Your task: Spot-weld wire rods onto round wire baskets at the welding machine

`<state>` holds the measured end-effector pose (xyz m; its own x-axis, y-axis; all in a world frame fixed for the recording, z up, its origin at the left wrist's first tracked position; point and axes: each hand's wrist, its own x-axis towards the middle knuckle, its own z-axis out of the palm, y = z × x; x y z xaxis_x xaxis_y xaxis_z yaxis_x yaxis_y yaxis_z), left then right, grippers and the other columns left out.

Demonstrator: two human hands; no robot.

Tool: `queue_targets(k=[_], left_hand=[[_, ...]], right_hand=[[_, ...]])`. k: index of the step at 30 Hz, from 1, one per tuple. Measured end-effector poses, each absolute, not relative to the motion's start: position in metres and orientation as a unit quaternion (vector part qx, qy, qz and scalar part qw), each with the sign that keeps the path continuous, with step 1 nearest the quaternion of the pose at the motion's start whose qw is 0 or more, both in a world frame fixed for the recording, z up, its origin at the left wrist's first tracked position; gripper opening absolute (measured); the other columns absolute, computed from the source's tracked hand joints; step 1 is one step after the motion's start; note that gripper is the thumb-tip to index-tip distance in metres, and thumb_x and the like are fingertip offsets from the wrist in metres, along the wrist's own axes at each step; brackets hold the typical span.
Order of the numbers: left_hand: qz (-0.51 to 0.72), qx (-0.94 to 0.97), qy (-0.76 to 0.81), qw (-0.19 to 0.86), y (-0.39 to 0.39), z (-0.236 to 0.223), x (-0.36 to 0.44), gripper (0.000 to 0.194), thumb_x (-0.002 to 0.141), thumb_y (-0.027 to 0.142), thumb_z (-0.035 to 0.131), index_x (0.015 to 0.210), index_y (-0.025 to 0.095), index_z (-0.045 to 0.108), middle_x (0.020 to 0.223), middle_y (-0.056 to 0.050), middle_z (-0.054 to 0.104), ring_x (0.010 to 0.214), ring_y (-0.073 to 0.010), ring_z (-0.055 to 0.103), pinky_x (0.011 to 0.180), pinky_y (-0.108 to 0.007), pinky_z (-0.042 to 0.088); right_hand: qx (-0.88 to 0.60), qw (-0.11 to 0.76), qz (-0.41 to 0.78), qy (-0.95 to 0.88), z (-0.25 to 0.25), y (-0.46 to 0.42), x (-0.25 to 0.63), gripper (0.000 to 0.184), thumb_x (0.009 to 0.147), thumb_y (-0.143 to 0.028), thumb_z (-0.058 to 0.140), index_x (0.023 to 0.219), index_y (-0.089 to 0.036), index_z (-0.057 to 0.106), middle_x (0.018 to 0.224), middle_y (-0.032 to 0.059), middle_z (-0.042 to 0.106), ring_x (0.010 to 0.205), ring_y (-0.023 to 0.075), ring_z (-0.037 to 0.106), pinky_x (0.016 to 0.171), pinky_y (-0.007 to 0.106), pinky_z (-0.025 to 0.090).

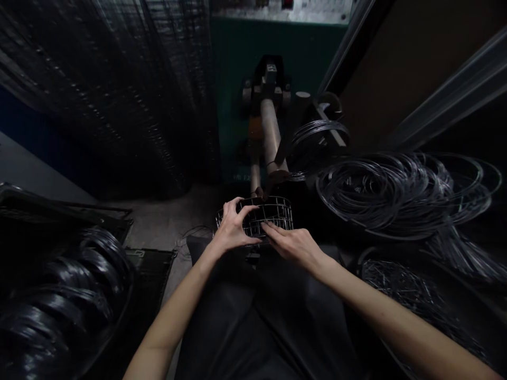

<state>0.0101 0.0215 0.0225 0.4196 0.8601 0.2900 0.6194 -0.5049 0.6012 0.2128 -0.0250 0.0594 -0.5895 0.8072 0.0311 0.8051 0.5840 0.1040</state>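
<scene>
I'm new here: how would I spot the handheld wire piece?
Find the green machine at top centre, then follow its pale cylinder down to the left hand and right hand. The curved wire piece is between them, its wires crossing in a squared grid, unlike the loose coils at right.

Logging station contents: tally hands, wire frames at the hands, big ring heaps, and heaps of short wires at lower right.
Hands (left hand, right hand): 2
Wire frame: 1
Ring heaps (left heap, right heap): 2
Short-wire heap: 1
Total: 6
</scene>
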Motion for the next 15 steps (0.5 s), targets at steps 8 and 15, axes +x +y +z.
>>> queue_targets(k=[8, 15], left_hand=[[0.285, 0.820, 0.452, 0.203, 0.026, 0.026, 0.015, 0.085, 0.051, 0.046, 0.086, 0.126, 0.026, 0.051, 0.133, -0.014, 0.027, 0.128, -0.0390, 0.028, 0.106, -0.059, 0.031], [0.282, 0.813, 0.459, 0.221, 0.036, 0.029, 0.012, 0.084, 0.052, 0.045, 0.086, 0.126, 0.028, 0.051, 0.134, -0.012, 0.027, 0.126, -0.0376, 0.030, 0.104, -0.055, 0.037]], right_hand=[[0.428, -0.005, 0.077, 0.900, 0.059, -0.020, 0.224, 0.042, 0.089, -0.011, 0.049, 0.131, -0.015, 0.055, 0.129, 0.0100, 0.056, 0.073, 0.0204, 0.071, 0.049, 0.028, 0.053], [0.421, -0.019, 0.101, 0.901, 0.061, -0.008, 0.223, 0.038, 0.091, -0.019, 0.052, 0.129, -0.016, 0.056, 0.126, 0.0075, 0.059, 0.070, 0.0196, 0.070, 0.046, 0.027, 0.051]])
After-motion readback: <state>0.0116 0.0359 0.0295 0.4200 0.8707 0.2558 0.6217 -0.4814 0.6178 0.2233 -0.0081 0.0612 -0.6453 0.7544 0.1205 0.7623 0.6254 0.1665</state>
